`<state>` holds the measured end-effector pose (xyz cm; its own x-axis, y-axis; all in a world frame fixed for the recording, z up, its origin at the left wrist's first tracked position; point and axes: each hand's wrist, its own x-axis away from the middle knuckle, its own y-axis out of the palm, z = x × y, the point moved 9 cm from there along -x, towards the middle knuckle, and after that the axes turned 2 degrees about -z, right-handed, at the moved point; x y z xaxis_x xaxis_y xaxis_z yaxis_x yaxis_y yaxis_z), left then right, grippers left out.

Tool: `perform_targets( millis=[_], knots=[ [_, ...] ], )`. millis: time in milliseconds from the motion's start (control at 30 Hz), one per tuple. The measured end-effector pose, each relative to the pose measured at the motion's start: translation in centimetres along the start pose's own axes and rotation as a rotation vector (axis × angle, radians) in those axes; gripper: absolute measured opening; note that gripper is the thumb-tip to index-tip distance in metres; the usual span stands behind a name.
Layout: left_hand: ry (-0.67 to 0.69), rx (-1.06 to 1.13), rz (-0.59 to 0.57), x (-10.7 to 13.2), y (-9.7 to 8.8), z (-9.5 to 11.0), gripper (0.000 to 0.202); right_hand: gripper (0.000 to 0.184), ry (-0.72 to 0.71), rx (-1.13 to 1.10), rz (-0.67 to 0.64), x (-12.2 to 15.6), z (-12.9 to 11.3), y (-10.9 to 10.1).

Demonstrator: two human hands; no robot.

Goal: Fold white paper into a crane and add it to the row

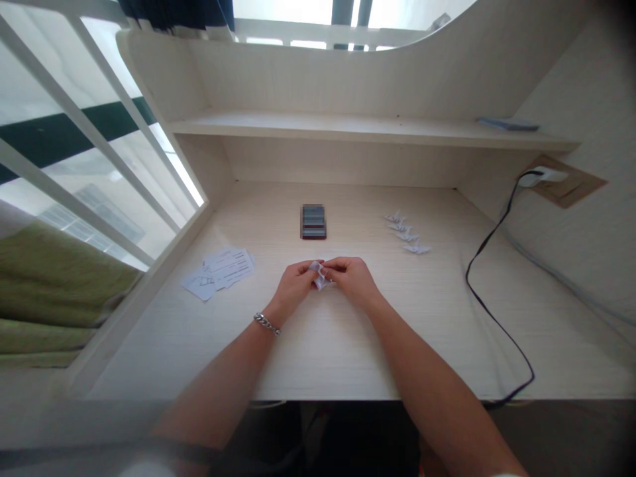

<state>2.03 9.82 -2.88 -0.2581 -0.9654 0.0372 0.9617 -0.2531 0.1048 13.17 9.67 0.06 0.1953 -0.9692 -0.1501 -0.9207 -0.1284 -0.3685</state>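
Between my two hands is a small piece of folded white paper point(320, 281), held just above the desk near its middle. My left hand point(297, 281), with a chain bracelet point(267, 323) at the wrist, pinches the paper's left side. From the right, my right hand point(352, 275) grips its other side between thumb and fingers. Parts of the paper are hidden by the fingertips. Several folded paper cranes point(407, 235) stand in a slanting row to the right of my hands. Beyond my hands lies a dark, pixelated rectangular object point(313, 222).
Printed paper sheets point(228, 267) overlap on the left of the desk point(328, 364). A black cable point(489, 311) runs from a wall socket point(549, 174) down over the right side. Above the back stretches a shelf point(348, 126) with a flat bluish item point(507, 124) on it.
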Motion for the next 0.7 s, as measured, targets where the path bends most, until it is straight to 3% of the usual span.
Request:
perform_targets(
  millis=[300, 533, 700],
  knots=[
    [0.003, -0.044, -0.055, 0.1, 0.3, 0.4, 0.036, 0.017, -0.005, 0.073, 0.06, 0.1, -0.4, -0.5],
    [0.019, -0.09, -0.007, 0.0, -0.2, 0.2, 0.028, 0.016, -0.031, 0.063, 0.042, 0.0, -0.2, 0.0],
    [0.014, -0.163, -0.044, 0.1, 0.1, 0.5, 0.02, 0.019, -0.094, 0.157, 0.035, 0.1, -1.2, -0.2]
  ],
)
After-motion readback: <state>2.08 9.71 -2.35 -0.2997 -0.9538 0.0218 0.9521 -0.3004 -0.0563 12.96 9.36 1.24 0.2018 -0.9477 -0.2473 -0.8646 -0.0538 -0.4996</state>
